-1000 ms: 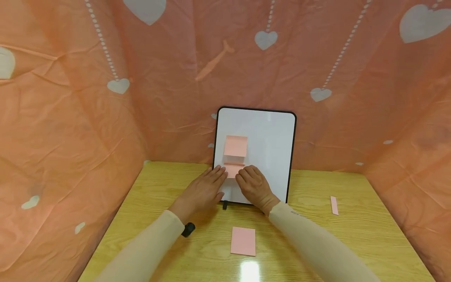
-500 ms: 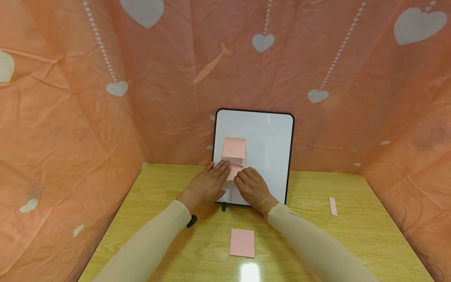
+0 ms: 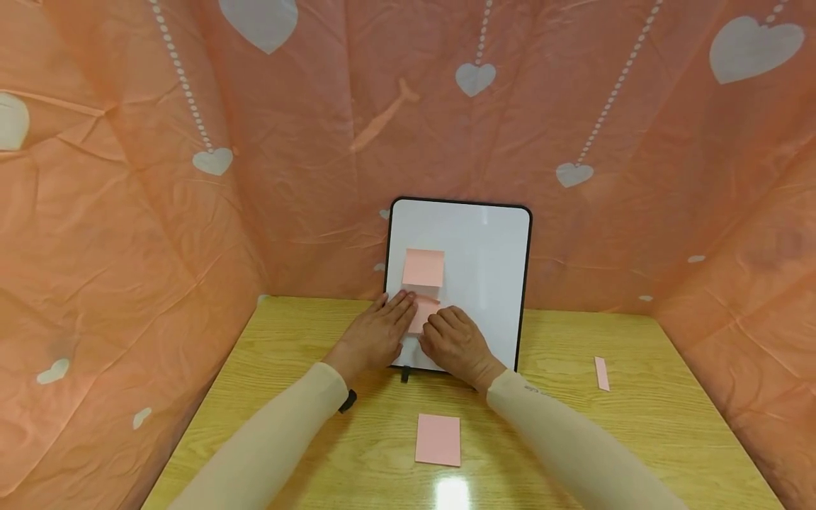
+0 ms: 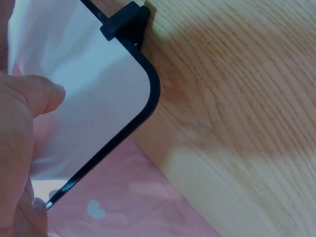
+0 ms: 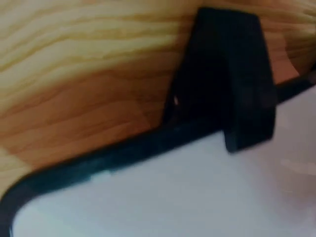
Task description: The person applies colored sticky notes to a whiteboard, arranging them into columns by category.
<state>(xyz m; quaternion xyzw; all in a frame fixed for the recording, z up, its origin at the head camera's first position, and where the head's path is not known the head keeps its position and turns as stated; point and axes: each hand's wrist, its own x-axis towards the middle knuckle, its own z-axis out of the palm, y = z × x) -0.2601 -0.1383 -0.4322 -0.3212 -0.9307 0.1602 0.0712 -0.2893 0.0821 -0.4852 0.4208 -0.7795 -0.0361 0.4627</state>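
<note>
A whiteboard (image 3: 484, 276) with a black frame stands upright at the back of the table. Two pink sticky notes are on its left half, an upper note (image 3: 423, 268) and a lower note (image 3: 422, 316). My left hand (image 3: 375, 336) lies with straight fingers over the left side of the lower note. With curled fingers, my right hand (image 3: 455, 343) pinches that note near its lower right corner; the fingertips are hidden. The left wrist view has the thumb (image 4: 47, 94) over the board's lower corner. In the right wrist view no fingers show clearly.
Black feet (image 4: 126, 22) hold the board's bottom edge, one close to the right wrist camera (image 5: 242, 79). A pink sticky-note pad (image 3: 438, 440) lies on the wooden table (image 3: 357, 460) in front. A narrow pink strip (image 3: 602, 373) lies at right. Orange cloth (image 3: 306, 212) hangs behind.
My left fingers have slid slightly right onto the lower note. My right hand has moved a little down, and the note's lower edge now sits lower.
</note>
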